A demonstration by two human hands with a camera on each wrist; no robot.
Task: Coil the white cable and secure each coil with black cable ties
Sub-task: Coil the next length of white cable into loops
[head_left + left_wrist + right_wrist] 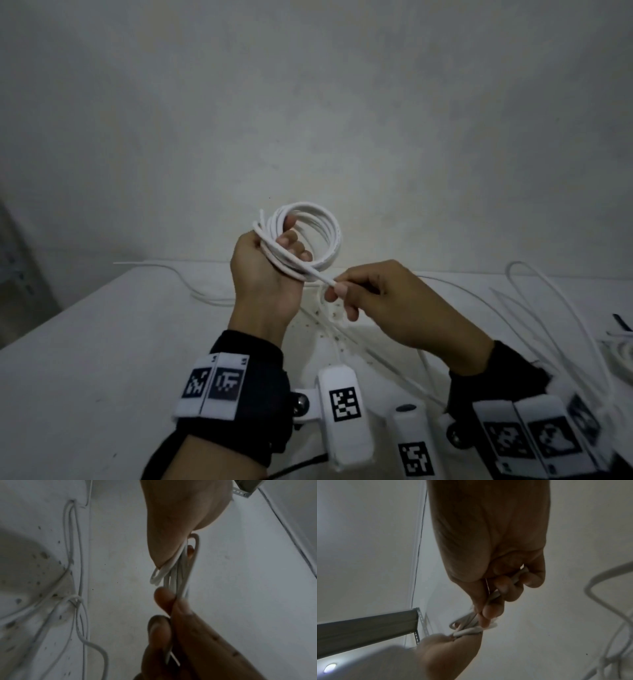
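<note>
My right hand (383,301) sits nearest me, above the middle of the desk (85,359), its thumb and fingers clenched around the free stretch of the white cable (325,278). I pinch it close to the bundle so I can steer the next turn, I judge, rather than let slack wander. From the right wrist view the cable runs through my curled fingers (503,588) toward the other hand.

Just beyond, my left hand (263,274) is raised, its grip grasping the coil (329,236): the loops pass across the palm, with the fingers poking through the ring to keep the turns stacked together. A short cut end sticks out at the top left of the ring. The coil hangs in the air over the desk, touching nothing but my hands.

Loose cable (548,308) trails over the right side of the desk, so winding looks unfinished. Near the right edge lies another white coil (621,356) with something dark beside it, perhaps a tie; I cannot tell. Past the far edge is a bare wall (308,102).
</note>
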